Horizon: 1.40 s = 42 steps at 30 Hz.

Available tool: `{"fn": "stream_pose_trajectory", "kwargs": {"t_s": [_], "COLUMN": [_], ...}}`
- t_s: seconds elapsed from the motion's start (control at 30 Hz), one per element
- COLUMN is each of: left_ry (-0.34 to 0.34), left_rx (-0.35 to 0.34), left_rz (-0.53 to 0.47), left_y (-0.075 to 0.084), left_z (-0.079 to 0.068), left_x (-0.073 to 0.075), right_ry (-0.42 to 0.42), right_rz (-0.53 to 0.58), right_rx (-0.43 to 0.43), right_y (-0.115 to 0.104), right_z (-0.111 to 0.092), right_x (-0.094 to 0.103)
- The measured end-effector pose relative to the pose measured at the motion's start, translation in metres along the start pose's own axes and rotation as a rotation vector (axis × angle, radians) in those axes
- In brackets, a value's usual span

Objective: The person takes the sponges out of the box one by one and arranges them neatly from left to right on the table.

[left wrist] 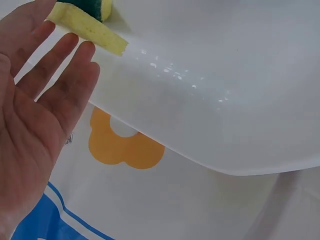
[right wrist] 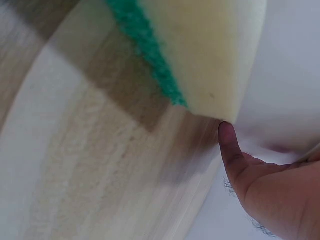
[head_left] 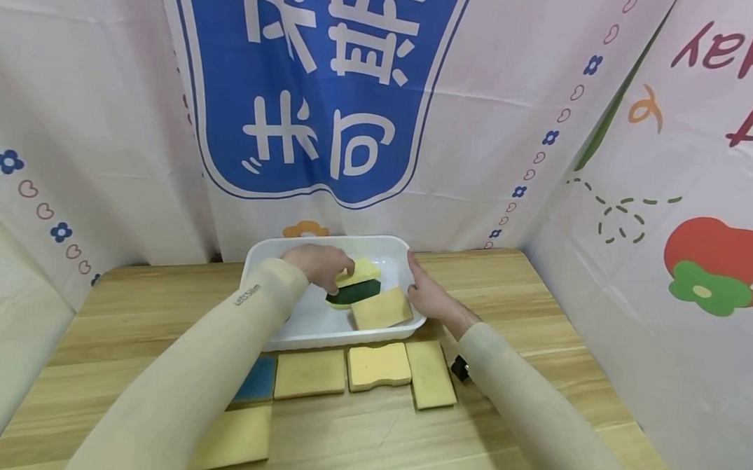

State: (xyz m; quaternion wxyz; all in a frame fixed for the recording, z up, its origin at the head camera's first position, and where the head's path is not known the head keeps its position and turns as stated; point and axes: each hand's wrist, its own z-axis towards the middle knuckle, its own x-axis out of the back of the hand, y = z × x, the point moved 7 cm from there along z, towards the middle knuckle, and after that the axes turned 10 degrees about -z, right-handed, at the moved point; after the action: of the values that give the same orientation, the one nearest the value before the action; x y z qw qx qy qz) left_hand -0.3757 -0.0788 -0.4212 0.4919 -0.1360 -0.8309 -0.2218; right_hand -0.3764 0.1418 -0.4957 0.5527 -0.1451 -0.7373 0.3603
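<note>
Yellow sponge [head_left: 366, 268] inside the white tray [head_left: 312, 318], just beside a dark green one [head_left: 360, 292], and the left hand [head_left: 320, 264] is right at its end, several fingers loosely extended; whether thumb and forefinger pinch it, I can't tell. Over on the right hand [head_left: 433, 293], the grip is closed on the tray's right rim, near a tan sponge [head_left: 379, 309]. Wood-grain counter [head_left: 342, 444] below, a row of sponges [head_left: 310, 374] along the tray's near side; printed white cloth [head_left: 482, 127] behind, with its big blue panel [head_left: 320, 155]. The left wrist view gives us the palm and bright specks [left wrist: 172, 72] on the tray; the right wrist view catches a green layer [right wrist: 150, 60] on a sponge near the right thumb, where the head view gives only tan faces.
</note>
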Motion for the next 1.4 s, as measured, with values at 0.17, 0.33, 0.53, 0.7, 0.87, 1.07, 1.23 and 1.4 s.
{"fn": "stream_pose_trajectory", "kwargs": {"t_s": [0.17,0.33,0.53,0.7,0.87,1.07,1.23,1.4], "left_ry": [0.003,0.025,0.031,0.039,0.068,0.128,0.177,0.204], "left_rx": [0.011,-0.001,-0.015,-0.015,-0.046,-0.076,-0.095,-0.067], "left_rz": [0.068,0.172,0.227,0.167,0.122,0.037,-0.043,-0.037], "left_y": [0.002,0.008,0.011,0.01,0.009,0.003,-0.016,-0.006], "left_z": [0.012,0.018,0.021,0.016,0.013,0.01,0.019,0.002], "left_x": [-0.002,-0.007,-0.009,-0.005,0.002,0.01,0.011,0.019], "right_ry": [0.0,-0.012,-0.016,-0.006,0.002,0.001,-0.002,0.001], "right_rz": [0.0,0.02,0.044,0.023,-0.003,0.001,0.0,-0.01], "right_rx": [0.001,0.007,0.033,0.01,0.0,-0.001,-0.001,0.006], "right_y": [-0.001,0.002,0.011,0.004,0.002,0.004,0.005,0.004], "right_z": [-0.001,0.002,0.007,0.002,0.001,0.002,0.003,0.003], "right_x": [0.0,-0.001,-0.003,-0.002,-0.001,-0.001,-0.002,-0.002]}}
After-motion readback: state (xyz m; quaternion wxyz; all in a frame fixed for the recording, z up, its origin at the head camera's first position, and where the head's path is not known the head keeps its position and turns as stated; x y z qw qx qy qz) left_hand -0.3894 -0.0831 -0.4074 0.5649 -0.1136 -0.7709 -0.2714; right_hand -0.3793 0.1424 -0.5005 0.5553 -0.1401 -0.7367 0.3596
